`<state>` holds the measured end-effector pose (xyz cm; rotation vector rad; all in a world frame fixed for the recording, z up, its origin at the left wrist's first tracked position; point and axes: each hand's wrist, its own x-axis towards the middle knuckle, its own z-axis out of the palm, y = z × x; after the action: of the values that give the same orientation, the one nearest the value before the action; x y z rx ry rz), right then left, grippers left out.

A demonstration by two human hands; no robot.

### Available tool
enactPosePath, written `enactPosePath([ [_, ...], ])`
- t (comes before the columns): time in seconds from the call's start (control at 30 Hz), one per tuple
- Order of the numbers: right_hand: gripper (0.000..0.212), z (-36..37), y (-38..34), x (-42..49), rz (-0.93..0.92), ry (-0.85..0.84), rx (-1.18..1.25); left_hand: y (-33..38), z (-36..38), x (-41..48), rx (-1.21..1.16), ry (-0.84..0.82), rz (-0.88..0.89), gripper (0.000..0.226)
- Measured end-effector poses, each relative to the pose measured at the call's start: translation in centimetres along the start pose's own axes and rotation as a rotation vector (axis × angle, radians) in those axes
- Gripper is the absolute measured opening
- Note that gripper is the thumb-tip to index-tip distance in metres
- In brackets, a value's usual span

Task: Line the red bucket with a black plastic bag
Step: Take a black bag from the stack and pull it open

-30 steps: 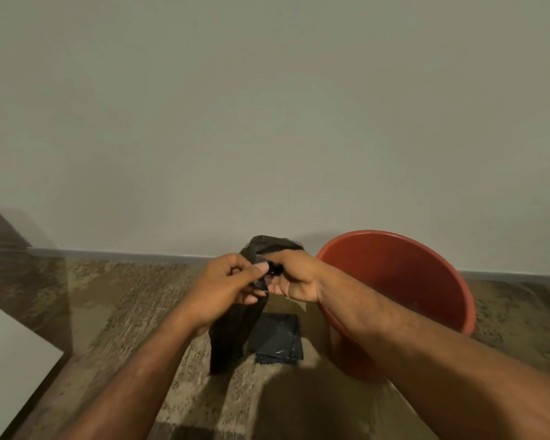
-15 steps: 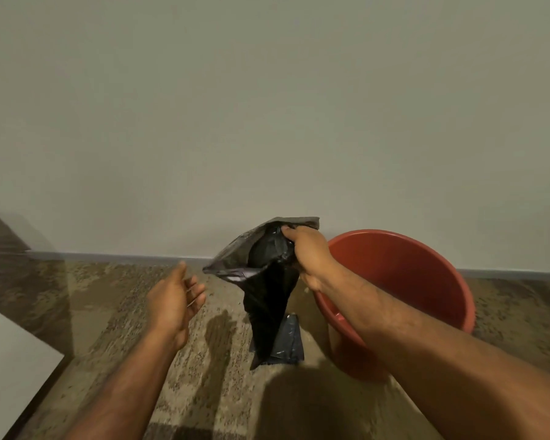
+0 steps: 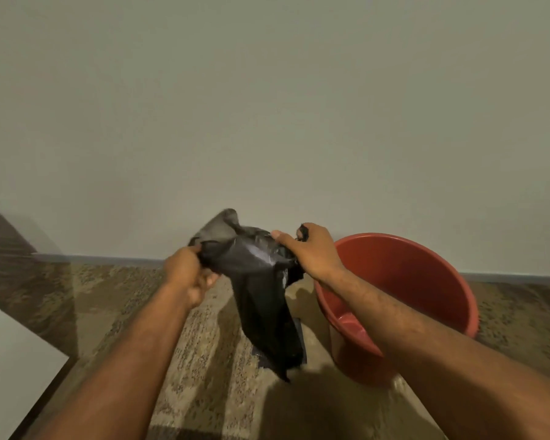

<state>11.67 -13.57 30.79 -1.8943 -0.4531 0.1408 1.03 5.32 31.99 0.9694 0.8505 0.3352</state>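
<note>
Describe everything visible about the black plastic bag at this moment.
The black plastic bag is thin, crinkled, glossy film, held in the air left of the red bucket and outside it. The left hand and right hand each grip its top edge, spreading it. Its body hangs limp and narrow toward the floor.

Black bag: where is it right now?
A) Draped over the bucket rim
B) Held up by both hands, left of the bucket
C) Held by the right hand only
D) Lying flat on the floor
B: the left hand and right hand both grip the black bag, which hangs left of the red bucket.
</note>
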Motion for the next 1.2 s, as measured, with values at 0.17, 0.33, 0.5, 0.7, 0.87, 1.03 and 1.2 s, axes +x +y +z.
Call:
enactPosePath([
  [0.17, 0.027, -1.7, 3.2, 2.1, 0.204, 0.197, -0.141, 3.8, -2.1, -0.1, -0.478, -0.019, -0.073, 0.035],
  [0.33, 0.04, -3.4, 3.1, 2.2, 0.106, 0.304, -0.253, 4.7, -1.6, -1.8, -0.303, -0.112, -0.008, 0.04],
  [0.5, 0.103, 0.7, -2.1, 0.7, -0.32, -0.151, -0.292, 4.0, 1.2, -4.1, 0.087, -0.186, 0.103, 0.035],
  [0.7, 0.025, 2.3, -2.5, 3.5, -0.093, -0.412, -0.569, 6.2, 1.2, -4.0, 1.097, -0.182, 0.483, 0.029],
  [0.87, 0.03, -2.1, -6.4, 8.2, -0.08, -0.1, -0.691, 11.6, -0.2, -2.0, 1.678, -0.029, 0.583, 0.037],
  [1.03, 0.019, -5.2, -14.7, 7.9, -0.476, 0.611, -0.059, 17.2, 2.6, -4.9, 0.899, 0.435, 1.357, 0.021],
  [1.2, 0.016, -5.4, -13.7, 2.7, -1.1, 0.688, -0.109, 10.6, 0.8, -7.9, 0.515, 0.376, 1.911, 0.02],
])
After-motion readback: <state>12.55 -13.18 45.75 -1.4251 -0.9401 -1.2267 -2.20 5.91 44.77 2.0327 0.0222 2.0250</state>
